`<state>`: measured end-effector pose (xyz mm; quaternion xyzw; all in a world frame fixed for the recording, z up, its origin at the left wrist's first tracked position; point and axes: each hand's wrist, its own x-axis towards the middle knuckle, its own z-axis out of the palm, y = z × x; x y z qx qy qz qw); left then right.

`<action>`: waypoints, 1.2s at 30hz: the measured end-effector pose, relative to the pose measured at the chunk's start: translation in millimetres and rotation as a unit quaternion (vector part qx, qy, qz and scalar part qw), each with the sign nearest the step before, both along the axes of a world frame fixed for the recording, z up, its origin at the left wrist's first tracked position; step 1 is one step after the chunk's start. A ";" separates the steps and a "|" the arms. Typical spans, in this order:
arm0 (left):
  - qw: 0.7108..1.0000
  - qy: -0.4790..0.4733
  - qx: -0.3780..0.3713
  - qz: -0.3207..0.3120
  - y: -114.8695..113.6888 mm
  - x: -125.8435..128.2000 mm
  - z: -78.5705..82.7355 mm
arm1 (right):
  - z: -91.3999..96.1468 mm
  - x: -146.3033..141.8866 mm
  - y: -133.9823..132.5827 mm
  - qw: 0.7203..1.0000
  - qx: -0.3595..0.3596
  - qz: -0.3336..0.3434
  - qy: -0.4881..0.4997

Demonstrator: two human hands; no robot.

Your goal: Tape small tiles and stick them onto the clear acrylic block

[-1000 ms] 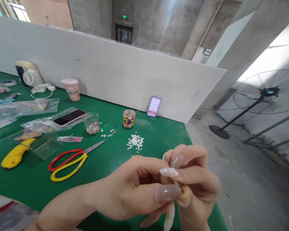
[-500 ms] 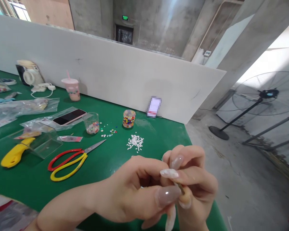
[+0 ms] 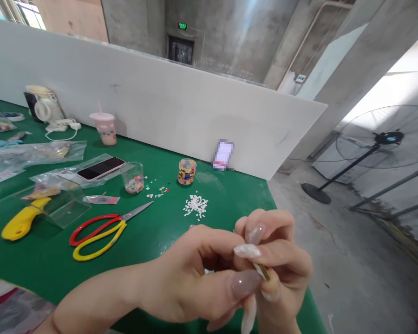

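Observation:
My left hand point(image 3: 198, 278) and my right hand point(image 3: 278, 264) meet above the near right part of the green table point(image 3: 153, 273). Between their pinched fingertips sits a small, thin gold-coloured piece point(image 3: 263, 270), mostly covered by fingers, so its kind is unclear. Both hands are closed and touch each other around it. Just beyond them lies a pile of small white tiles point(image 3: 195, 205). Behind that pile stands a clear round jar with coloured mosaic tiles point(image 3: 186, 172). Red and yellow scissors point(image 3: 111, 232) rest left of my hands.
A clear cup of beads point(image 3: 133, 180) stands near scattered coloured pieces. Farther left are a phone point(image 3: 101, 169), a yellow-handled tool point(image 3: 24, 222), a clear plastic box point(image 3: 64, 204) and a pink tumbler point(image 3: 105, 127). A white panel point(image 3: 181, 106) borders the back.
My fingers have shifted very slightly, and a little more of the gold-coloured piece shows between them. The things on the table have stayed put.

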<state>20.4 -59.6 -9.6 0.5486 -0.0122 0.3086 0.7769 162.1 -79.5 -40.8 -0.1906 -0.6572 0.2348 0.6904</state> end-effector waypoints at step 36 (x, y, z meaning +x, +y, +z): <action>0.995 0.085 -0.045 0.018 -2.0 -5.1 11.3 | 2.4 -3.2 -2.2 0.999 -0.007 -0.031 -0.019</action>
